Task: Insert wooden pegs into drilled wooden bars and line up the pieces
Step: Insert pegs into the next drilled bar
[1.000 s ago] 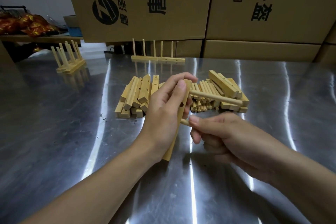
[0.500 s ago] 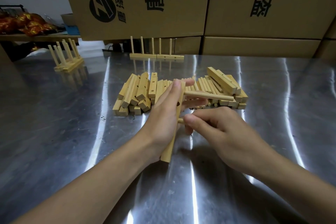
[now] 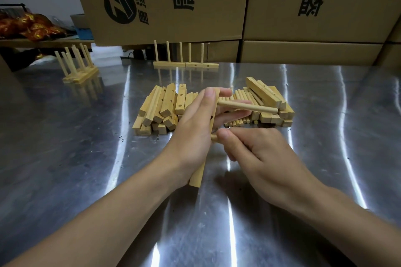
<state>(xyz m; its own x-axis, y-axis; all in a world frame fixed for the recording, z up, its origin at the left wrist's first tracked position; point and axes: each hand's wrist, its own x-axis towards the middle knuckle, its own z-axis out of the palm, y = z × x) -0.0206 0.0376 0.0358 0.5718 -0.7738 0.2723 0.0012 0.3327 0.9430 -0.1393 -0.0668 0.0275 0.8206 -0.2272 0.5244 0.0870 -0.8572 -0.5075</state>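
The left hand (image 3: 193, 136) grips a tilted drilled bar (image 3: 198, 176) with one peg (image 3: 247, 107) jutting from it. The right hand (image 3: 260, 158) pinches a second peg (image 3: 213, 137) against the bar's side. Just behind lies the loose pile (image 3: 165, 106), with pegged bars (image 3: 184, 64) standing beyond the pile.

Overhead light, moderate level. Shiny brushed-metal table (image 3: 65, 158) throws long white glare streaks running toward the camera, clipped in spots. Soft dark shadow on it under the right hand (image 3: 262, 158). Centre sharp; brown cardboard boxes (image 3: 303, 28) bow from wide-angle distortion at edges.
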